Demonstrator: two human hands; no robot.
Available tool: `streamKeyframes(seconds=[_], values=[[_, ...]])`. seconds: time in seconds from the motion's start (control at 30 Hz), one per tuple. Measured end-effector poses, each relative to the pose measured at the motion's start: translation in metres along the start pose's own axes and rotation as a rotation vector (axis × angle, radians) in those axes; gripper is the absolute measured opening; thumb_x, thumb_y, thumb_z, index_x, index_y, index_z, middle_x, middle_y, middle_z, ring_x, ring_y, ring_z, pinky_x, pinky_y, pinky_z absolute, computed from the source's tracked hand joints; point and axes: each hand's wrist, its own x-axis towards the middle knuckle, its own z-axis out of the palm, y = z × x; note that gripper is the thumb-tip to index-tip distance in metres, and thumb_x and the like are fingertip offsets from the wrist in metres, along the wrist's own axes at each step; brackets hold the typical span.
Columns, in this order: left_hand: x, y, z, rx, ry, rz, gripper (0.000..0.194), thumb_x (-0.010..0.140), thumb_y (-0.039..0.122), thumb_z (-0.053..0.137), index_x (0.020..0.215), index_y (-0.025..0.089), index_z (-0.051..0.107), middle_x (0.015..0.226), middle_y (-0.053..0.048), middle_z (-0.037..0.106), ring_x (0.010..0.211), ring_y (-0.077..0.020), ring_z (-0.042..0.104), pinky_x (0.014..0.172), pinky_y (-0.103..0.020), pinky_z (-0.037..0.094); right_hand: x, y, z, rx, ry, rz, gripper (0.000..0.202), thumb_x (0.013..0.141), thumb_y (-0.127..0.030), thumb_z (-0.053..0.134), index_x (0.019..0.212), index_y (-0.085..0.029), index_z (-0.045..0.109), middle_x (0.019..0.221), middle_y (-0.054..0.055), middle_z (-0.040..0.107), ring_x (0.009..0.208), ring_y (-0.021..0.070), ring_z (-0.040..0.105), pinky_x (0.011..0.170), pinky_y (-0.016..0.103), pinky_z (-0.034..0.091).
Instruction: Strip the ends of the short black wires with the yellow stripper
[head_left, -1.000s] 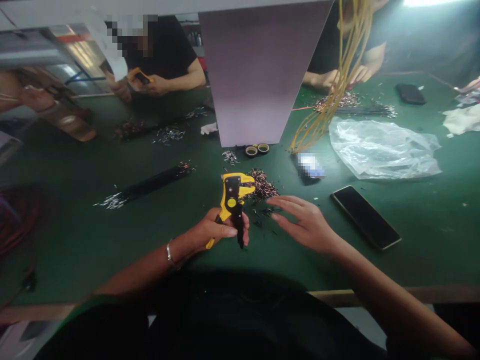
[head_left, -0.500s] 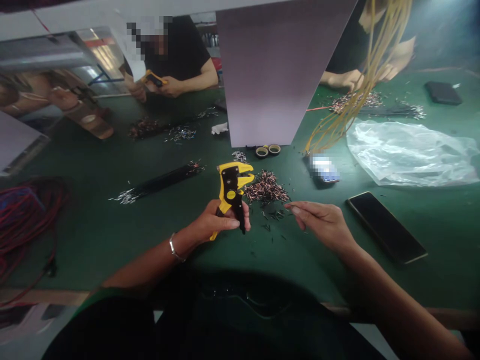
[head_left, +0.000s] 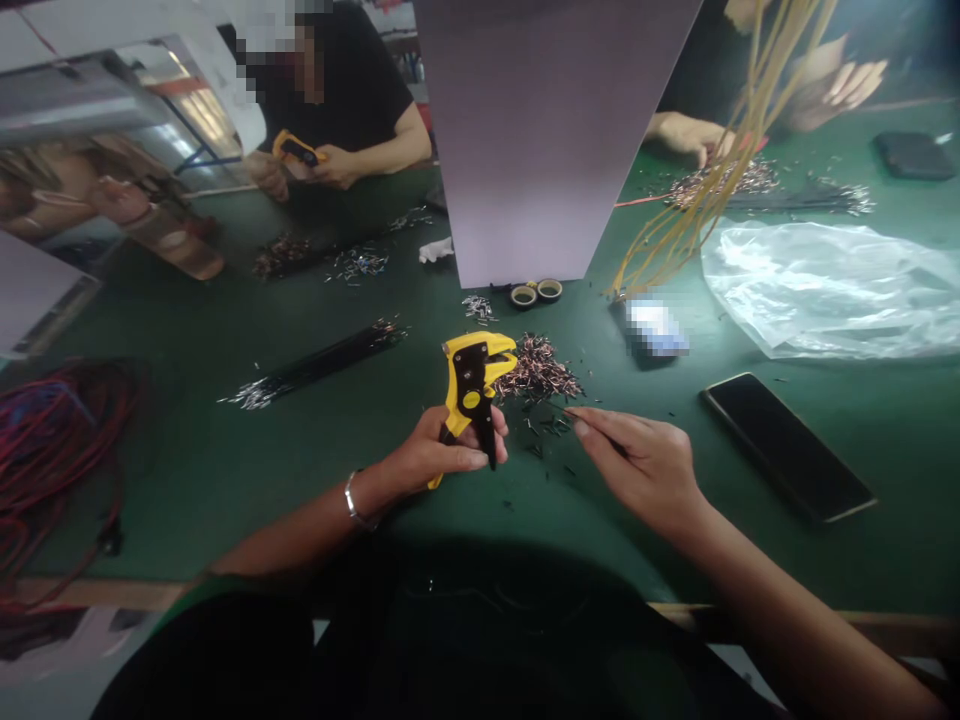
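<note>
My left hand [head_left: 442, 450] is closed around the handles of a yellow and black wire stripper [head_left: 471, 385], whose jaws point to the right. Beside those jaws lies a heap of short copper-ended wire pieces [head_left: 541, 370]. My right hand [head_left: 645, 450] pinches a thin dark wire [head_left: 559, 407] between thumb and fingertips, its end reaching left toward the heap. Small black scraps [head_left: 553, 428] are scattered below the heap. Left of the stripper rests a bundle of black wires [head_left: 322, 365] with silvery tips at one end.
A phone [head_left: 787, 445] lies right of my right hand, with a clear plastic bag [head_left: 832, 290] behind it. Tape rolls [head_left: 523, 296] sit before an upright panel [head_left: 547, 150]. Red cables [head_left: 60, 440] are coiled at left. Two people work across the table.
The wire in my right hand now points further left, toward the stripper jaws. The stripper appears slightly lower and to the right, as the view has shifted a little.
</note>
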Motion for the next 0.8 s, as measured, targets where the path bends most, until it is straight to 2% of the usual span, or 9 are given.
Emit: streamKeyframes(seconds=[0.33,0.5,0.8], values=[[0.000,-0.005,-0.002,0.031,-0.019,-0.008,0.039,0.074,0.022,0.078,0.111,0.013,0.068,0.094,-0.010,0.073,0.088,-0.0221,0.069,0.086,-0.038,0.054,0.002,-0.012,0.001,-0.050,0.003,-0.132,0.023,0.092,-0.011,0.056,0.097,-0.011,0.078,0.073,0.009,0.079,0.057,0.0184,0.074,0.054,0.027,0.060],[0.000,-0.007,-0.002,0.070,-0.023,0.024,0.038,0.076,0.020,0.079,0.112,0.014,0.069,0.099,-0.010,0.072,0.089,-0.0216,0.070,0.086,-0.037,0.055,0.002,-0.016,0.002,-0.066,0.017,-0.213,0.021,0.091,-0.008,0.056,0.097,-0.007,0.077,0.069,0.011,0.076,0.053,0.0187,0.070,0.052,0.030,0.058],[0.000,-0.006,0.002,0.062,0.038,0.020,0.035,0.075,0.019,0.080,0.108,0.013,0.069,0.095,-0.008,0.071,0.087,-0.0202,0.071,0.084,-0.035,0.056,0.000,-0.018,0.003,-0.069,-0.008,-0.232,0.023,0.091,-0.006,0.055,0.100,-0.008,0.076,0.068,0.010,0.075,0.048,0.0153,0.064,0.048,0.029,0.053]])
